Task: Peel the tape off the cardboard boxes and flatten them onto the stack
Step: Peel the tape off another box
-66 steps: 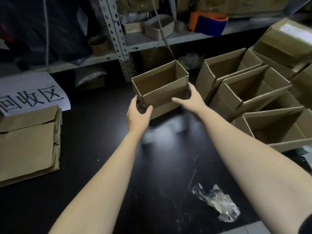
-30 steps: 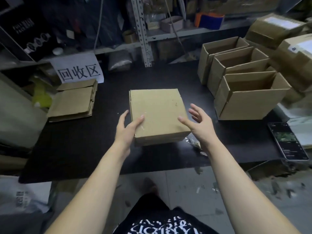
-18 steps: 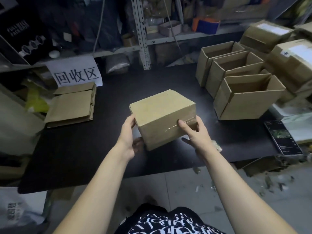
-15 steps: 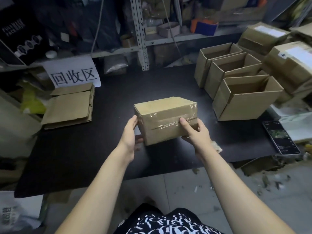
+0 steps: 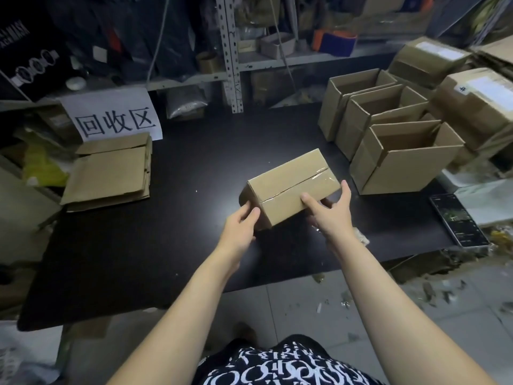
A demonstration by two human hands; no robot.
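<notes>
I hold a small cardboard box (image 5: 288, 187) over the middle of the black table (image 5: 172, 237), turned so its taped bottom seam faces up. Clear tape (image 5: 322, 179) runs along that seam and shines at its right end. My left hand (image 5: 241, 224) grips the box's near left corner. My right hand (image 5: 330, 213) holds the near right side, thumb on the taped face. A stack of flattened boxes (image 5: 108, 173) lies at the table's left.
Three open boxes (image 5: 399, 159) stand in a row at the right, with sealed boxes (image 5: 477, 107) behind them. A phone (image 5: 458, 219) lies at the right table edge. A paper sign (image 5: 113, 118) leans behind the stack. A metal shelf (image 5: 233, 51) runs along the back.
I lifted the open box from the back of the table, brought it toward me and turned it over. Its taped seam now faces up and the box has swung diagonal.
</notes>
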